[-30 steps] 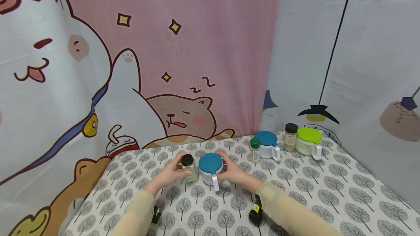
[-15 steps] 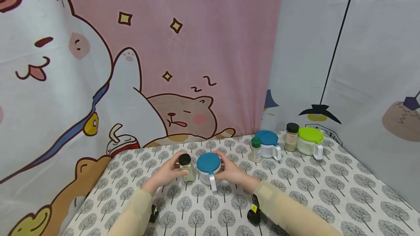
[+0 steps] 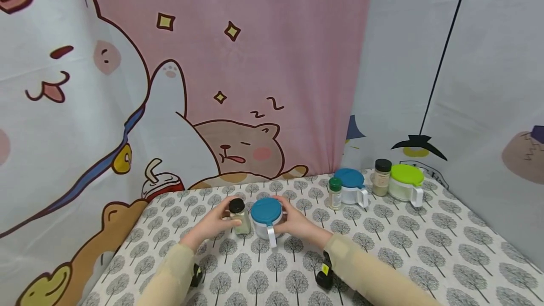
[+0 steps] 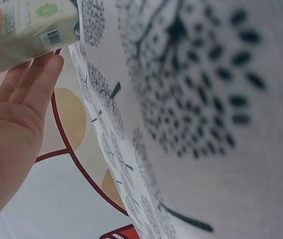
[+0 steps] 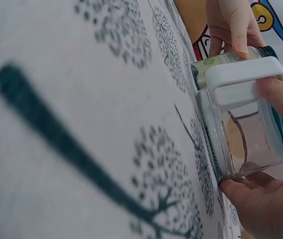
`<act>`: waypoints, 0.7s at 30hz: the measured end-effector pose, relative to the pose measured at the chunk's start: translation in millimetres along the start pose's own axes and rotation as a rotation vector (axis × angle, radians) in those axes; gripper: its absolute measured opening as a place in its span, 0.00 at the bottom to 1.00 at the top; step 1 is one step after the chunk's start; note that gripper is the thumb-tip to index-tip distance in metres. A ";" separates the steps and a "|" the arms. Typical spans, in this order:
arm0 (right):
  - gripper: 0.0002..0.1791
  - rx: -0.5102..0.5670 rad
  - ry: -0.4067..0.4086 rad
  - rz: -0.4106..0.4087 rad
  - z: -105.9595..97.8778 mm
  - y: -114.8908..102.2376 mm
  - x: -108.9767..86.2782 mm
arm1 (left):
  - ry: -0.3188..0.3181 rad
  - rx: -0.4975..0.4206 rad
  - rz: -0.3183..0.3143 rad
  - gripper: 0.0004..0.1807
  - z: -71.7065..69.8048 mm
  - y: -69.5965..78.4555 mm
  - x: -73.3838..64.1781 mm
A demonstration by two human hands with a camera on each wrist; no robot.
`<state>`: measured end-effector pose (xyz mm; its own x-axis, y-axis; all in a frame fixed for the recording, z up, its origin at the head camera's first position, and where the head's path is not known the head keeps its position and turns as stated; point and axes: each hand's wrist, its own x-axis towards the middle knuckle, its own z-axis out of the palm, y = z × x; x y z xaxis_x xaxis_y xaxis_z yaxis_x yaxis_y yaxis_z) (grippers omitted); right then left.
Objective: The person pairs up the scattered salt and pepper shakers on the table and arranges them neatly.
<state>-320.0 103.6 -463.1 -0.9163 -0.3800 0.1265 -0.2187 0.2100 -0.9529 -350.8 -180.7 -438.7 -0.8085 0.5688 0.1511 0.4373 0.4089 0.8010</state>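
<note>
Compared with a second ago, we see the bottle [image 3: 242, 224] and the jar [image 3: 259, 229] a little farther left on the tablecloth [image 3: 446, 240], side by side. Our left hand [image 3: 212, 225] grips the bottle, our right hand [image 3: 297, 223] the jar. Both stand upright: the bottle's long axis vertical, black cap [image 3: 236, 205] up; the jar's blue lid [image 3: 266, 210] up, handle [image 3: 272, 236] toward us.

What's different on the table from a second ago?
The black-capped shaker in the left hand and the blue-lidded jar in the right hand moved a little left together. Neither was let go; nothing new was picked up. At the back right, the green-capped shaker, second blue-lidded jar, second black-capped shaker and lime-lidded jar stayed put.
</note>
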 end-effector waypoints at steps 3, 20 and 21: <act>0.52 -0.008 0.008 0.000 3.1 -0.7 2.2 | 0.003 0.006 0.002 0.32 -2.5 -0.5 -1.6; 0.54 -0.062 0.027 0.020 16.9 0.4 17.4 | 0.010 -0.031 -0.051 0.34 -19.0 -5.6 -13.9; 0.54 -0.057 0.024 0.017 18.0 1.4 18.6 | 0.011 -0.030 -0.046 0.34 -19.8 -6.1 -14.6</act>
<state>-331.3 80.7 -467.1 -0.9278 -0.3540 0.1180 -0.2215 0.2678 -0.9377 -349.4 -205.6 -434.4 -0.8320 0.5416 0.1200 0.3876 0.4129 0.8242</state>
